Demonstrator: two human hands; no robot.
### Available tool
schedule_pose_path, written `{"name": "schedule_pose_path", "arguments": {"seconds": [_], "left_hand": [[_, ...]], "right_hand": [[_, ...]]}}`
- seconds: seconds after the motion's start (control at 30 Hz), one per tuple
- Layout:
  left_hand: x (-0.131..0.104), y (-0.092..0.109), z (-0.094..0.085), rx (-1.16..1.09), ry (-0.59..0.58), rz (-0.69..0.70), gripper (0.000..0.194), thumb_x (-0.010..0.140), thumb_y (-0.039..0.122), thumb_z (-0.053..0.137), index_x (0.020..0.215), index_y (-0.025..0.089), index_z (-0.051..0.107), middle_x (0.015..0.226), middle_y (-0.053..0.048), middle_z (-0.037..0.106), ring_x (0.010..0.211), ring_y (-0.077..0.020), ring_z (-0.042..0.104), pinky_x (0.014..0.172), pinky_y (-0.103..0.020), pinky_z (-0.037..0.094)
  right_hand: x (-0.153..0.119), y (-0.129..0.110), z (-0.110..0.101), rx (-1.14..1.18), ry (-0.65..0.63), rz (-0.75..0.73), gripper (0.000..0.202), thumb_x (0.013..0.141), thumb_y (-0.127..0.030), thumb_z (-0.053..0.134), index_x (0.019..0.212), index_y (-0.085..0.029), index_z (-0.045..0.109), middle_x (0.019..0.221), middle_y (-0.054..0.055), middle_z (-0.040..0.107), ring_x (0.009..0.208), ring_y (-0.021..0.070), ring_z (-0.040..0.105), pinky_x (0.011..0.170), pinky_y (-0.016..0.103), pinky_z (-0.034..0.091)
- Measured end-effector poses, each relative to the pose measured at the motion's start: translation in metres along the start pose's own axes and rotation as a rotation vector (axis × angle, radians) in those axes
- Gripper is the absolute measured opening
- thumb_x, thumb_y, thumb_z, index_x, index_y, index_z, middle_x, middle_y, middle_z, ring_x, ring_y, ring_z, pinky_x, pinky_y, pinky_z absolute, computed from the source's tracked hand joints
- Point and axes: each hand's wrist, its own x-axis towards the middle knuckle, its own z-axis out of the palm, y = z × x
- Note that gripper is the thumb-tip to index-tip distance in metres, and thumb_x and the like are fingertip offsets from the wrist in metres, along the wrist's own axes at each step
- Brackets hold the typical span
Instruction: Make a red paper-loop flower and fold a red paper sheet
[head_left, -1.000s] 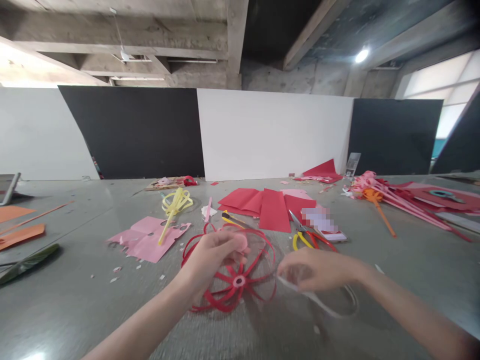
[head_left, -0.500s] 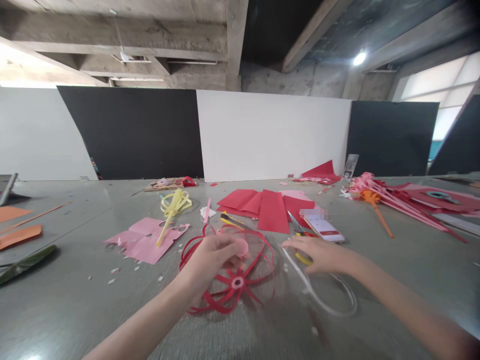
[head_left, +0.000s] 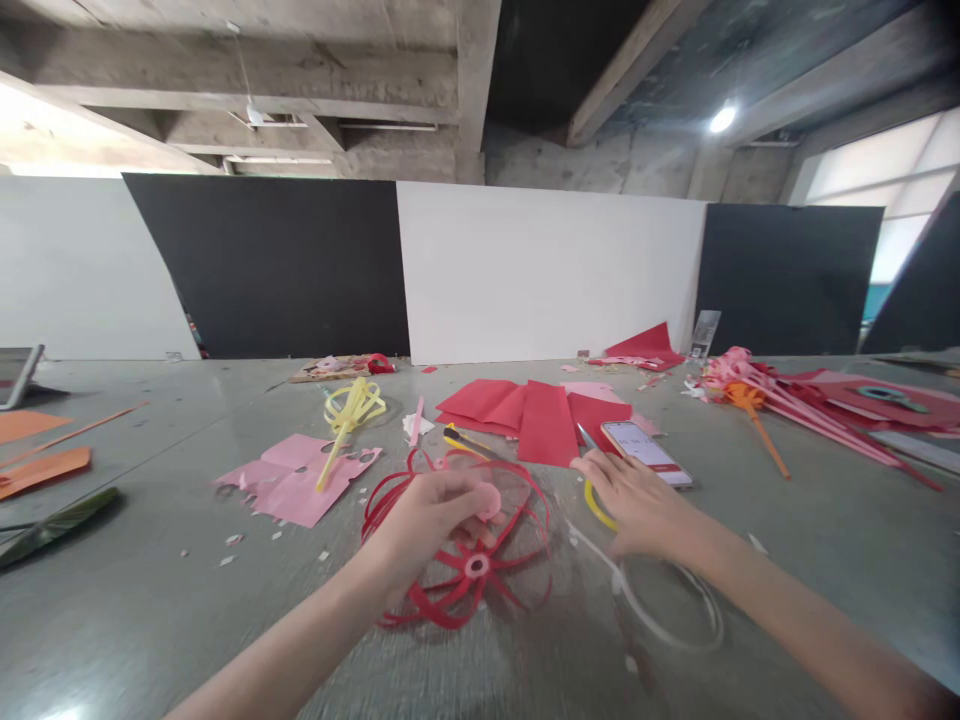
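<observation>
The person's left hand (head_left: 431,520) is curling its fingers around the top of a red paper-strip ball (head_left: 461,545), pinching the small pink disc (head_left: 489,497) at the crown between thumb and fingertips. The ball is sitting on the grey table (head_left: 150,600), near the middle of its near edge, its looped strips spreading out from a pink-and-white hub (head_left: 477,566) on the side facing us.

The right hand (head_left: 634,500) is lying palm down, fingers loosely spread, over the yellow-handled scissors (head_left: 592,480) just right of the ball; it is touching them, but whether it is actually gripping the handles I cannot tell. A white paper strip (head_left: 660,610) is looping on the table beneath that wrist.

Just beyond the right hand's fingertips, a phone (head_left: 646,452) is lying face up, next to a spread of red paper sheets (head_left: 540,420). To the left of the ball, a pink cut sheet (head_left: 289,480) is lying flat with a yellow strip ornament (head_left: 346,415) resting across its far corner. Toward the table's right edge, a heap of pink and red strips (head_left: 787,395) is piling up. Nothing here is sitting inside a container; everything is lying loose on the tabletop.
</observation>
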Motion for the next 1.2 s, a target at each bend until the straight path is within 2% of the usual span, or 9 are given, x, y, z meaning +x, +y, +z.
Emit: {"name": "schedule_pose_path", "arguments": {"seconds": [0.07, 0.17, 0.27, 0.37, 0.47, 0.57, 0.83, 1.07, 1.2], "left_hand": [[0.001, -0.001, 0.0, -0.008, -0.005, 0.005, 0.02, 0.072, 0.034, 0.062, 0.066, 0.015, 0.059, 0.062, 0.0, 0.06, 0.058, -0.0123, 0.057, 0.056, -0.022, 0.041], [0.001, -0.002, 0.0, 0.036, 0.005, 0.023, 0.019, 0.071, 0.034, 0.062, 0.067, 0.015, 0.062, 0.061, -0.001, 0.062, 0.058, -0.0126, 0.058, 0.057, -0.022, 0.041], [-0.001, -0.003, 0.005, 0.09, -0.006, 0.016, 0.019, 0.07, 0.033, 0.063, 0.069, 0.014, 0.066, 0.062, -0.003, 0.064, 0.06, -0.0136, 0.059, 0.06, -0.023, 0.043], [-0.004, -0.006, 0.012, 0.057, -0.048, -0.011, 0.017, 0.07, 0.032, 0.062, 0.073, 0.016, 0.066, 0.062, -0.002, 0.065, 0.061, -0.0147, 0.061, 0.06, -0.023, 0.045], [-0.006, -0.009, 0.019, 0.06, -0.052, 0.015, 0.014, 0.068, 0.03, 0.064, 0.071, 0.017, 0.064, 0.06, -0.001, 0.064, 0.054, -0.0138, 0.061, 0.054, -0.022, 0.045], [-0.009, -0.01, 0.023, 0.062, -0.049, 0.05, 0.015, 0.065, 0.029, 0.067, 0.065, 0.015, 0.061, 0.059, -0.002, 0.064, 0.051, -0.0136, 0.059, 0.051, -0.022, 0.044], [-0.012, -0.002, 0.026, -0.024, -0.101, 0.011, 0.019, 0.063, 0.032, 0.069, 0.074, 0.015, 0.068, 0.066, -0.002, 0.065, 0.059, -0.0128, 0.058, 0.057, -0.022, 0.043], [-0.006, -0.01, 0.023, 0.026, -0.085, 0.006, 0.016, 0.074, 0.028, 0.057, 0.077, 0.015, 0.066, 0.07, -0.005, 0.066, 0.06, -0.0141, 0.058, 0.06, -0.025, 0.045], [-0.011, -0.014, 0.026, 0.363, 0.149, 0.288, 0.015, 0.079, 0.022, 0.051, 0.089, 0.02, 0.062, 0.083, -0.004, 0.064, 0.069, -0.0162, 0.058, 0.063, -0.026, 0.044]], "right_hand": [[0.0, 0.001, 0.005, -0.034, 0.02, 0.013, 0.085, 0.042, -0.017, 0.072, 0.121, -0.015, 0.04, 0.112, 0.016, 0.049, 0.102, 0.0355, 0.048, 0.08, 0.045, 0.039], [0.002, 0.0, 0.001, 0.04, 0.041, 0.029, 0.067, 0.055, -0.007, 0.062, 0.119, -0.016, 0.044, 0.107, 0.014, 0.053, 0.098, 0.03, 0.053, 0.078, 0.041, 0.042], [0.002, -0.015, -0.021, 0.347, 0.117, 0.04, 0.037, 0.074, -0.005, 0.048, 0.108, -0.018, 0.052, 0.102, 0.009, 0.056, 0.089, 0.0207, 0.057, 0.076, 0.035, 0.044], [-0.001, -0.043, -0.048, 0.791, 0.134, 0.041, 0.019, 0.083, -0.021, 0.049, 0.101, -0.022, 0.056, 0.096, 0.004, 0.06, 0.081, 0.0149, 0.058, 0.072, 0.029, 0.047], [-0.004, -0.071, -0.061, 1.082, 0.067, 0.077, 0.012, 0.083, -0.024, 0.051, 0.09, -0.021, 0.06, 0.087, 0.001, 0.064, 0.078, 0.0133, 0.059, 0.068, 0.025, 0.047], [-0.005, -0.084, -0.057, 1.229, 0.027, 0.151, 0.014, 0.082, -0.027, 0.052, 0.078, -0.019, 0.062, 0.074, 0.0, 0.065, 0.069, 0.0129, 0.059, 0.062, 0.023, 0.046], [-0.003, -0.081, -0.055, 1.396, -0.005, 0.347, 0.014, 0.077, -0.027, 0.056, 0.07, -0.019, 0.065, 0.063, -0.001, 0.062, 0.061, 0.0123, 0.056, 0.06, 0.023, 0.045], [-0.002, -0.085, -0.05, 1.573, -0.039, 0.352, 0.011, 0.074, -0.023, 0.058, 0.068, -0.018, 0.066, 0.062, -0.001, 0.062, 0.06, 0.0113, 0.057, 0.062, 0.023, 0.046], [-0.001, -0.084, -0.042, 1.577, -0.021, 0.403, 0.011, 0.074, -0.023, 0.058, 0.069, -0.017, 0.065, 0.059, -0.001, 0.062, 0.06, 0.0119, 0.058, 0.061, 0.023, 0.046]]}}
